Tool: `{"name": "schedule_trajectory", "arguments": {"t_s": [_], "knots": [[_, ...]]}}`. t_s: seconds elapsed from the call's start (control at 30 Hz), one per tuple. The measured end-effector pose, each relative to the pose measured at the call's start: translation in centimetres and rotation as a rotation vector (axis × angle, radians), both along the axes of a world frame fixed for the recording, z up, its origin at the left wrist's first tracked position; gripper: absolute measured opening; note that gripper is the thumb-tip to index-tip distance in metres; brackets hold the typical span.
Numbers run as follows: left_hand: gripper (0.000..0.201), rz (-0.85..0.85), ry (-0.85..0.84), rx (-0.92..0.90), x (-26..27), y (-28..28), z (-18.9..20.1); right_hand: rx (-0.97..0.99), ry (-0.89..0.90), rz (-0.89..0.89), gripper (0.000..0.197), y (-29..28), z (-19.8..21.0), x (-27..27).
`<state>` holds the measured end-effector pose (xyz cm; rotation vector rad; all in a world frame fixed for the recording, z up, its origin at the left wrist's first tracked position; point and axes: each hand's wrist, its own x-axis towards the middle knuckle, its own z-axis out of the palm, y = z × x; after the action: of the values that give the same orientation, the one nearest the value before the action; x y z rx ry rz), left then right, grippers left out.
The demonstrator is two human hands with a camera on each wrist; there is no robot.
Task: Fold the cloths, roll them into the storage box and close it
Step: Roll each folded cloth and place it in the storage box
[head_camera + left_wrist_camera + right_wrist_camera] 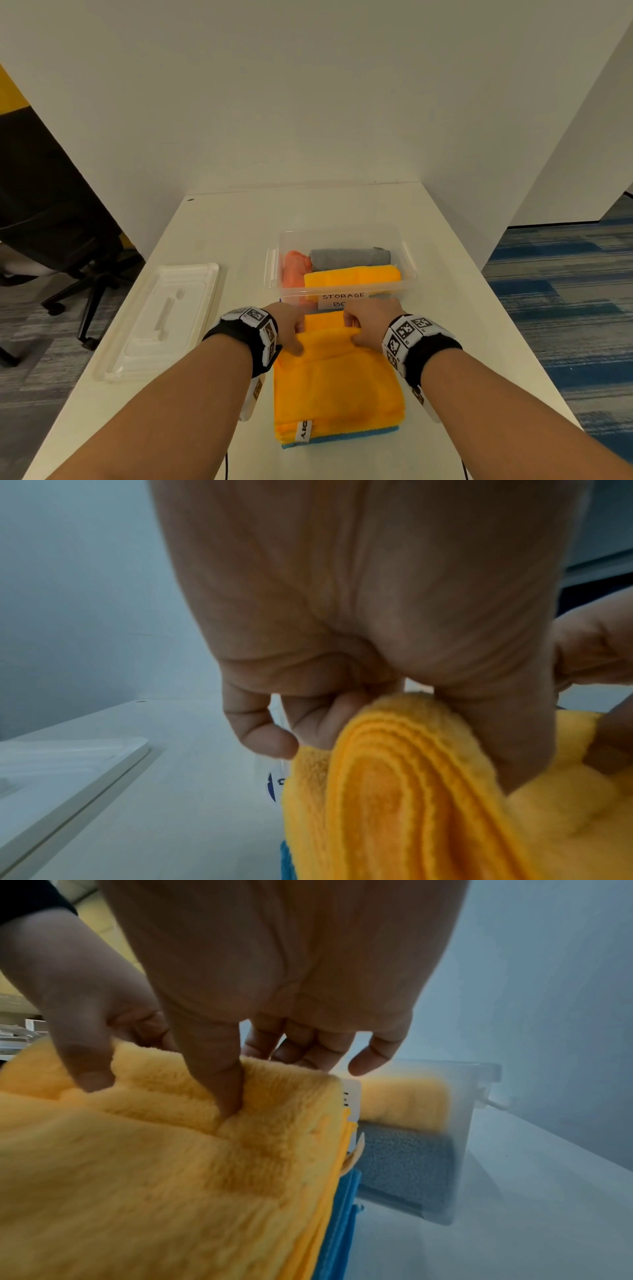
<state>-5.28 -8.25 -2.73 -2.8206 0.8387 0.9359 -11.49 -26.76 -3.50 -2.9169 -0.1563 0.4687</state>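
A white table (462, 308) stands enclosed by plain white partition panels (308, 102) at its back and sides. To the left, a black office chair (68, 246) on castors sits on grey carpet (30, 404), while blue-striped carpet (565, 294) covers the floor to the right.

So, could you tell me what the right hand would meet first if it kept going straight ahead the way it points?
Probably the near wall of the storage box, at its paper label. The right hand, pinching the yellow cloth, points away from the person, and its fingers look almost at that wall; depth is unclear.
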Motion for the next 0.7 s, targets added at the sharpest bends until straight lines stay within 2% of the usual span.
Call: {"name": "schedule_trajectory", "arguments": {"t_s": [0.1,0.23,0.3,0.4,0.53,0.6,0.7], "knots": [[0.022,-0.008,-0.004,-0.001,0.2,0.0,0.2,0.003,-0.008,0.03,0.021,0.2,0.1,0.0],[0.032,-0.1,0.056,0.082,-0.6,-0.5,-0.3,-0.089,0.111,0.104,0.017,0.9,-0.1,-0.2],[0.029,-0.112,0.124,0.115,-0.9,-0.5,-0.6,-0.106,0.217,0.12,0.009,1.0,0.3,-0.4],[0.02,-0.012,0.233,0.078,-1.0,-0.3,-0.4,-0.047,0.296,0.076,0.031,0.8,0.6,-0.3],[0.018,0.025,0.233,0.024,-0.6,-0.1,-0.2,-0.011,0.264,0.073,0.021,0.8,0.0,-0.2],[0.026,0.012,0.233,0.039,-0.8,-0.1,-0.4,-0.001,0.264,0.064,0.024,0.9,-0.4,-0.4],[0.053,-0.027,0.202,0.055,-1.2,-0.2,-0.5,0.021,0.208,0.033,0.035,0.7,-0.7,-0.7]]}}
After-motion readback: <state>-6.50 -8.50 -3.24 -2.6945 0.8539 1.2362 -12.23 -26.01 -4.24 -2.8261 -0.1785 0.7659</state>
